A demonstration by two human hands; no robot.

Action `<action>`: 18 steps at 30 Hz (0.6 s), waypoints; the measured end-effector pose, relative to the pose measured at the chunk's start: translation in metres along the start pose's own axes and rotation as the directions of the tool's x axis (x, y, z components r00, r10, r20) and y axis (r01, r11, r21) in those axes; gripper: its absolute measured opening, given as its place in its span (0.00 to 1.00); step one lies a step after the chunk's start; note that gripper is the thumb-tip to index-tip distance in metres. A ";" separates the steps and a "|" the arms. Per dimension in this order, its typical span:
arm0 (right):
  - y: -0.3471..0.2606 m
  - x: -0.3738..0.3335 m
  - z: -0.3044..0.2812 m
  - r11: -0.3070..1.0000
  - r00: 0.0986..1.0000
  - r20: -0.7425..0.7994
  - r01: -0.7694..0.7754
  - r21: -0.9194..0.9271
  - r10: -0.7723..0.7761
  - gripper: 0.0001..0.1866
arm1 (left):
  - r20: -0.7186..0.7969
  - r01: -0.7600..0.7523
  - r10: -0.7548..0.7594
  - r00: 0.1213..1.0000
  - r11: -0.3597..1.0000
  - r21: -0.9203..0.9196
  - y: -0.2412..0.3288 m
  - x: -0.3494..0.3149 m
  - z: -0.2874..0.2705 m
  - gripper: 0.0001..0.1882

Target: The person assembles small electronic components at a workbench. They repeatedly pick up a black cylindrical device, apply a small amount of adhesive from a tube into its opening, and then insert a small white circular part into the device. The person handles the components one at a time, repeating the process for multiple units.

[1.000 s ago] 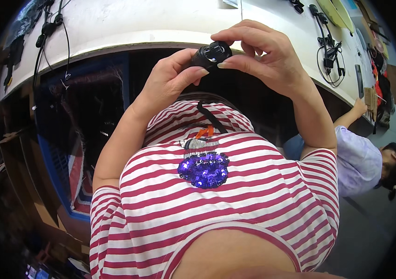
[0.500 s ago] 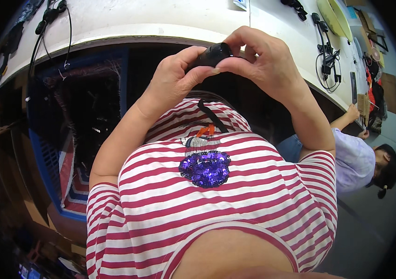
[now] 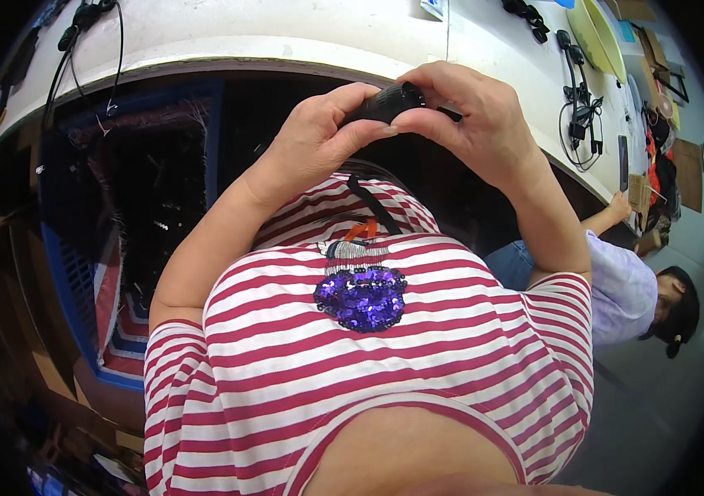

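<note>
While my left hand (image 3: 306, 140) grips the black cylinder (image 3: 393, 102) and my right hand (image 3: 484, 116) closes round its other end, it's held up just in front of the worktop (image 3: 286, 37). Looks like a two-handed turning or checking step, probably calling for a steady left grip next; no readable writing on it, blue-white packet (image 3: 432, 8) too small to read.

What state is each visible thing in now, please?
Left hand: fingers closed on the black cylinder.
Right hand: fingers gripping its right end.
Black cylinder: held in both hands.
Right-side black cables: bunched on the table.
Left-side black cables: trailing over the table's edge.
Blue crate: open, contents unclear.
</note>
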State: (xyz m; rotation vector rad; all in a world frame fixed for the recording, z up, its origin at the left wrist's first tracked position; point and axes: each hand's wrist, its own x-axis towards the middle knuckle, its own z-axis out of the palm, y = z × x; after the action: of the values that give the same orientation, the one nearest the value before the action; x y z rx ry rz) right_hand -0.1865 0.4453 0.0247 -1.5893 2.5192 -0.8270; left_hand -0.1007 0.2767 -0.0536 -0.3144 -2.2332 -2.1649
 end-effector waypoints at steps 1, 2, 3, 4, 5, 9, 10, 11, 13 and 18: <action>0.001 0.000 0.000 1.000 1.000 0.006 0.004 -0.005 -0.004 0.19 | -0.007 0.005 -0.005 1.000 1.000 -0.009 -0.001 0.000 0.001 0.11; 0.003 0.001 -0.001 0.998 0.999 0.040 0.002 0.060 -0.005 0.19 | -0.016 0.011 -0.011 1.000 1.000 -0.016 -0.002 0.000 0.001 0.11; 0.005 0.003 -0.004 0.992 0.997 0.074 -0.002 0.124 -0.008 0.20 | -0.004 0.022 -0.022 1.000 0.999 -0.032 -0.002 0.001 -0.001 0.11; 0.007 0.004 -0.005 0.982 0.994 0.108 -0.008 0.187 -0.013 0.20 | 0.008 0.034 -0.033 0.999 0.998 -0.047 0.000 0.001 -0.003 0.11; 0.009 0.004 -0.006 0.981 0.993 0.114 0.007 0.194 -0.030 0.20 | 0.021 0.046 -0.044 0.999 0.997 -0.065 0.000 0.002 -0.004 0.11; 0.013 0.004 -0.005 0.984 0.994 0.093 0.039 0.173 -0.055 0.21 | 0.032 0.045 -0.042 0.999 0.996 -0.078 0.000 0.004 -0.005 0.11; 0.013 0.004 -0.005 0.987 0.996 0.077 0.039 0.156 -0.052 0.21 | 0.038 0.048 -0.045 0.998 0.997 -0.065 0.000 0.004 -0.006 0.12; 0.011 0.004 -0.005 0.992 0.996 0.079 0.033 0.125 -0.043 0.21 | 0.042 0.051 -0.049 0.998 0.997 -0.052 -0.001 0.004 -0.006 0.12; 0.008 0.003 -0.005 0.998 0.996 0.082 0.020 0.063 -0.025 0.21 | 0.030 0.040 -0.040 0.999 0.999 -0.018 -0.004 0.005 -0.005 0.12; 0.014 0.006 -0.007 0.986 0.983 0.082 0.158 0.047 -0.162 0.20 | 0.032 0.023 -0.021 0.999 0.998 -0.067 -0.010 0.005 -0.002 0.12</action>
State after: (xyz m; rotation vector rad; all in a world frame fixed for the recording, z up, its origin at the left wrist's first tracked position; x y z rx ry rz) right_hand -0.2027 0.4480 0.0260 -1.7921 2.3262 -0.8008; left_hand -0.1075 0.2749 -0.0630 -0.3293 -2.1935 -2.2649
